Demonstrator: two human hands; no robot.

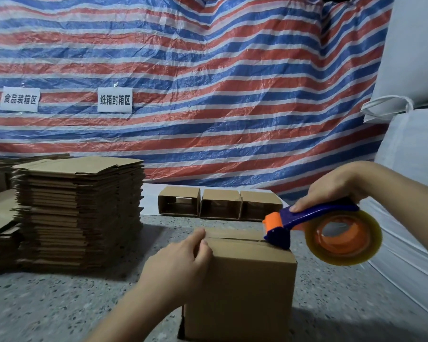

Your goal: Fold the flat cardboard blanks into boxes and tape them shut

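The right hand point(331, 186) has its grip wrapped around the blue handle of a tape dispenser point(314, 223), thumb lying along the top of the handle. The dispenser carries a roll of clear tape point(344, 236) on an orange hub, and its blue and orange head is pressed down on the far right end of the top seam of a cardboard box point(242, 290). The left hand point(181, 262) rests on the left top edge of this box, fingers curled over the corner and thumb on the top flap, holding the flaps down. The box stands upright on a speckled grey table point(59, 304), in the lower middle of the view, its top flaps folded closed with the seam running left to right. Behind it, three folded boxes point(220, 203) lie on their sides in a row, open ends facing the viewer. To the left stands a tall stack of flat cardboard blanks point(79, 213). A red, white and blue striped tarp point(208, 82) hangs behind, with two white paper signs point(115, 99) on it. White sacks point(415, 119) are piled at the right.
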